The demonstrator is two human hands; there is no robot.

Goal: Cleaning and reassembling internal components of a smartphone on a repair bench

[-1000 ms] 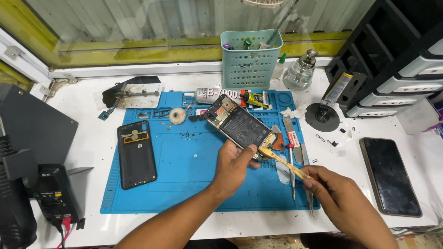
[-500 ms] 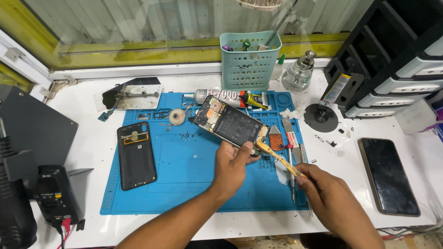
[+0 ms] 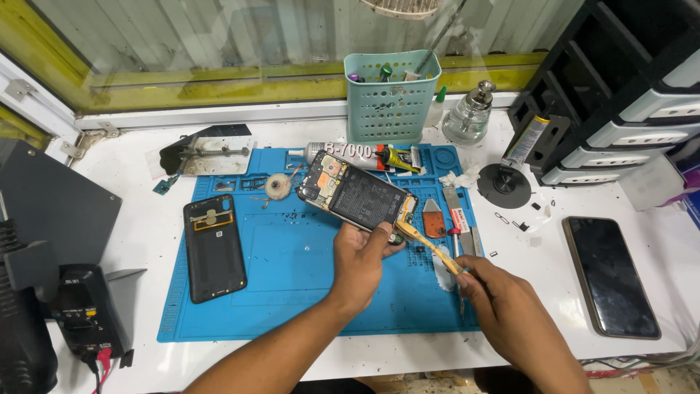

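While the opened black smartphone with its back removed (image 3: 355,197) is gripped tilted by the left hand (image 3: 362,257) (exposing its lower edge), a slim yellow-handled tool (image 3: 429,246) is pinched there by the right hand (image 3: 503,310).

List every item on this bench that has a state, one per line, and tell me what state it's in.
Opened phone: back off, insides showing, tilted, held by left hand.
Yellow tool: held by right hand, tip at the phone's lower edge.
Back cover: detached, lying flat on blue mat.
Second phone: lying flat on white table, screen dark.
Basket: upright, holding tools.
Glass bottle: upright, capped.
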